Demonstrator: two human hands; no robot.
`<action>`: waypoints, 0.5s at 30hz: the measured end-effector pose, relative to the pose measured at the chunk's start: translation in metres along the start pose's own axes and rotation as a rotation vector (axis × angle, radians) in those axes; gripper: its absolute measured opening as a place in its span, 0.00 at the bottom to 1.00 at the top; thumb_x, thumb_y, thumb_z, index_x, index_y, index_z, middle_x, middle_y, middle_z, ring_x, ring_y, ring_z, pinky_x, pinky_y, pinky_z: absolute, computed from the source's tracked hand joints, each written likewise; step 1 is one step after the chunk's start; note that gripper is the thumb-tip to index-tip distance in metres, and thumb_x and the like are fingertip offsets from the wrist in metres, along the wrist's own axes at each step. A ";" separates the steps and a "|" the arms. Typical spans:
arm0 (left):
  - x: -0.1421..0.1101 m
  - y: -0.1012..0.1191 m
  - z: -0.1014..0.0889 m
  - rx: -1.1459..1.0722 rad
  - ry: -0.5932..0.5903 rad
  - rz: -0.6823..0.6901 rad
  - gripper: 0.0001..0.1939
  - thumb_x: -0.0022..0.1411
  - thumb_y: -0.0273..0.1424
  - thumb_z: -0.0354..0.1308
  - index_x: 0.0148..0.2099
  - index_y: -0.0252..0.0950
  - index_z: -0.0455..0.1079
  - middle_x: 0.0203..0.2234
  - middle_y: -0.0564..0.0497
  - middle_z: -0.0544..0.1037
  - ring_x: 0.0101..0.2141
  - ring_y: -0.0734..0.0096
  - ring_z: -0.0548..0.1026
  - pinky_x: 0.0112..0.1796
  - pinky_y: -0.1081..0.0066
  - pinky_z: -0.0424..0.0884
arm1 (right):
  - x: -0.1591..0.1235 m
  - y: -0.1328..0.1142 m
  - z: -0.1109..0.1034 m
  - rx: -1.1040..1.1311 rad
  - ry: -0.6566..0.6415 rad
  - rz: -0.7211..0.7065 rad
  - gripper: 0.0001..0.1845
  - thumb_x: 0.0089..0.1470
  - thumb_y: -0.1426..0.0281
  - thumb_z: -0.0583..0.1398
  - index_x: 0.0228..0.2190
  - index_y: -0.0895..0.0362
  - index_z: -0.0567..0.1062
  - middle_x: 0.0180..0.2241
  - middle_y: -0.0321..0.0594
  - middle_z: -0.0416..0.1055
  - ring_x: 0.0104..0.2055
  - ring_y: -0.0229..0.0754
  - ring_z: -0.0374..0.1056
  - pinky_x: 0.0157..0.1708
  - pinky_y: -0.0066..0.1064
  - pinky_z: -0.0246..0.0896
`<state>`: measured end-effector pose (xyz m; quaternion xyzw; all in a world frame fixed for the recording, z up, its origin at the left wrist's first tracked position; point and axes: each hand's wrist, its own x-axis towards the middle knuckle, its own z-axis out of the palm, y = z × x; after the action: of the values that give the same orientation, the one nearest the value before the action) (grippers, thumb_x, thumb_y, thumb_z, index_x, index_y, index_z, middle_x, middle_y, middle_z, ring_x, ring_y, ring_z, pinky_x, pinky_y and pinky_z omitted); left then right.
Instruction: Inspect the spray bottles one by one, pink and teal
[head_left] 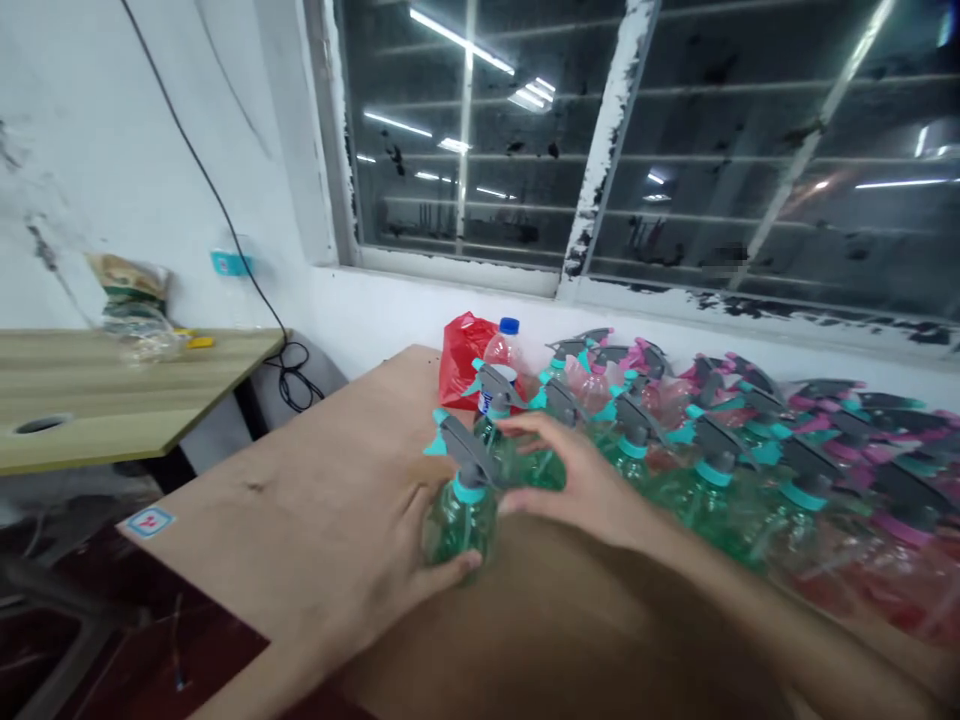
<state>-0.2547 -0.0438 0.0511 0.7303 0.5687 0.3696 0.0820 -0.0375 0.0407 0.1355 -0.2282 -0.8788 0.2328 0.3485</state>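
Note:
A green spray bottle (459,530) with a grey head and teal collar stands upright at the front of the row, its teal nozzle pointing left. Around its lower body my left hand (427,560) is closed, thumb across the near side. My right hand (574,470) is just right of the grey spray head (469,450), thumb and fingers apart and curved. Whether its fingertips touch the head is unclear. Behind that hand, another green spray bottle (547,468) is partly covered.
Many green and pink spray bottles (709,490) crowd the right side of the brown table (322,500). A red plastic bag (461,355) and a blue-capped bottle (508,340) stand at the back, below the window. Left, across a gap, is a second table (112,385) and a black cable (289,375).

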 end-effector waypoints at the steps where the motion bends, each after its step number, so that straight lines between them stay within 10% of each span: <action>1: 0.003 -0.011 -0.005 -0.040 0.017 -0.017 0.28 0.58 0.45 0.60 0.57 0.42 0.58 0.50 0.46 0.71 0.49 0.51 0.69 0.49 0.51 0.64 | 0.008 -0.001 -0.004 -0.060 0.074 -0.008 0.22 0.49 0.59 0.63 0.45 0.51 0.70 0.45 0.44 0.72 0.44 0.48 0.70 0.43 0.41 0.66; 6: 0.034 -0.056 -0.015 -0.092 0.120 -0.068 0.25 0.58 0.45 0.57 0.52 0.37 0.58 0.47 0.45 0.72 0.48 0.55 0.70 0.49 0.54 0.64 | 0.055 0.009 -0.008 -0.586 0.315 -0.044 0.14 0.56 0.61 0.58 0.38 0.57 0.73 0.38 0.44 0.76 0.43 0.49 0.70 0.49 0.44 0.56; 15: 0.082 -0.088 -0.002 -0.145 0.157 -0.100 0.30 0.53 0.48 0.61 0.52 0.37 0.60 0.46 0.45 0.73 0.48 0.54 0.71 0.48 0.57 0.66 | 0.079 0.039 0.015 -0.853 0.277 -0.031 0.16 0.58 0.63 0.54 0.37 0.61 0.76 0.26 0.45 0.77 0.39 0.54 0.71 0.56 0.52 0.34</action>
<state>-0.3166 0.0590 0.0416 0.6620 0.5807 0.4613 0.1082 -0.0909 0.1126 0.1432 -0.3675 -0.8445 -0.1881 0.3412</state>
